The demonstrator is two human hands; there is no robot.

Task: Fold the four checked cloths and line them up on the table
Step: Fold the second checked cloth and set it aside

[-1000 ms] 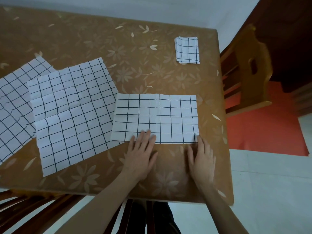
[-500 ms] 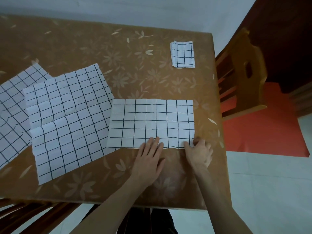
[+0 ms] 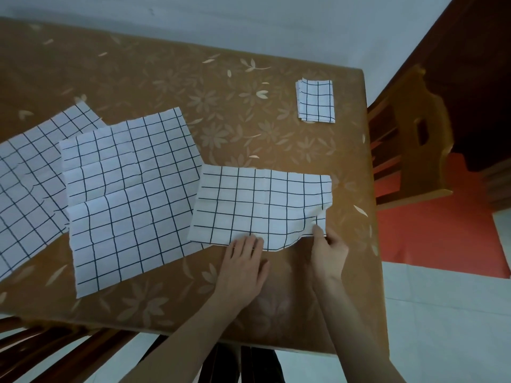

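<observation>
I see the right hand pinching the lower right corner of the half-folded cloth, thumb on top, fingers curled under; that corner is lifted off the worktop and the edge there sags. Left hand lies flat, fingers straight, pressing the cloth's near edge at frame centre, grasping nothing. The half-folded cloth sits centre right, its left end overlapping the open cloth at centre left. A second open cloth lies at the left edge, partly under the first and cut off by the frame. The finished cloth, folded small, sits at upper right near the worktop's far right corner, well apart from the rest. Wooden chair at right, beside the worktop edge.
</observation>
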